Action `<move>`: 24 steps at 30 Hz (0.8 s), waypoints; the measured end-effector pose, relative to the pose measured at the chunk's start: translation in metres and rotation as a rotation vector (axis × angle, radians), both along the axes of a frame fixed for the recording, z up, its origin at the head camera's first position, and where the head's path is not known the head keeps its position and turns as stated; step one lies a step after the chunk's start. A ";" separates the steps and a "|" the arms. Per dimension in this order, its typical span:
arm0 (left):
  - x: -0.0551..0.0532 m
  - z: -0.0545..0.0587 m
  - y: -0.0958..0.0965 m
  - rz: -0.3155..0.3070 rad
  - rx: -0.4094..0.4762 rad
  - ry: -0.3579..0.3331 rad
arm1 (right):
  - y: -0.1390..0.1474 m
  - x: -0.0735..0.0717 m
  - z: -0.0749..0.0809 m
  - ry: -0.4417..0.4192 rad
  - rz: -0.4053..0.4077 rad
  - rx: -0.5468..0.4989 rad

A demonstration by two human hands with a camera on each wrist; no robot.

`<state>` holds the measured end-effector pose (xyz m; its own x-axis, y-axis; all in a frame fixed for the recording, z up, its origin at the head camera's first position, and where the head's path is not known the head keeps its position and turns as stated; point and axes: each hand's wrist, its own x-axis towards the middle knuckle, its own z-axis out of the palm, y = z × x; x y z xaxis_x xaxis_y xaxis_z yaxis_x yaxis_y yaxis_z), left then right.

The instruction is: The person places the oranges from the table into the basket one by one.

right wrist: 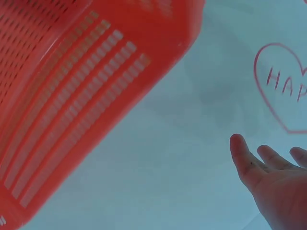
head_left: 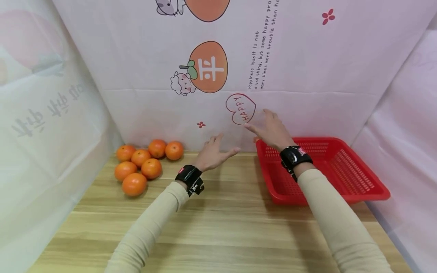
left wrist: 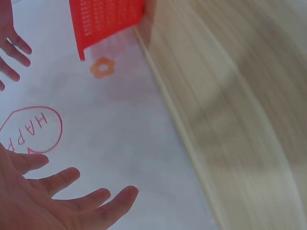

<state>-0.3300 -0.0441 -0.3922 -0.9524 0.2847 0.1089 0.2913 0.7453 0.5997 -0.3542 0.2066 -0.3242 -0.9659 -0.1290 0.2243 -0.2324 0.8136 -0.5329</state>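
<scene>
Both hands are raised with their fingers spread, and neither holds anything. In the head view my left hand [head_left: 213, 154] is over the back of the wooden table, to the right of several oranges [head_left: 134, 184]. My right hand [head_left: 271, 131] is higher, at the back left corner of a red plastic basket [head_left: 367, 197]. The left wrist view shows the left fingers [left wrist: 62, 181] extended, with part of the basket [left wrist: 108, 21] above. In the right wrist view the right hand [right wrist: 283, 187] is at the lower right, apart from the basket's slotted side [right wrist: 81, 110].
A printed white cloth [head_left: 307, 64] stands behind the table, with a red heart drawing [head_left: 241, 109] beside the right hand. White sheets [head_left: 44, 151] close off both sides. The wooden tabletop [head_left: 218, 235] stretches in front of the hands.
</scene>
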 end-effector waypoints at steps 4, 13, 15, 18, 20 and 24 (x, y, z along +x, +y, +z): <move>0.002 -0.006 0.013 -0.016 0.053 -0.045 | 0.024 0.005 0.005 -0.017 -0.022 0.039; 0.008 -0.018 0.032 -0.028 0.056 -0.092 | 0.075 0.016 0.011 -0.043 -0.067 0.075; 0.009 -0.020 0.037 -0.045 0.071 -0.098 | 0.088 0.020 0.012 -0.043 -0.083 0.073; 0.010 -0.021 0.042 -0.059 0.112 -0.118 | 0.107 0.026 0.010 -0.050 -0.104 0.065; 0.012 -0.022 0.045 -0.060 0.153 -0.136 | 0.118 0.028 0.008 -0.054 -0.114 0.060; 0.015 -0.025 0.055 -0.064 0.234 -0.171 | 0.144 0.031 0.001 -0.043 -0.128 0.046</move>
<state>-0.3155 0.0105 -0.4167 -0.9435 0.3309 0.0185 0.2135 0.5642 0.7975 -0.3229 0.3504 -0.3228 -0.9838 -0.0136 0.1788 -0.1030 0.8590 -0.5015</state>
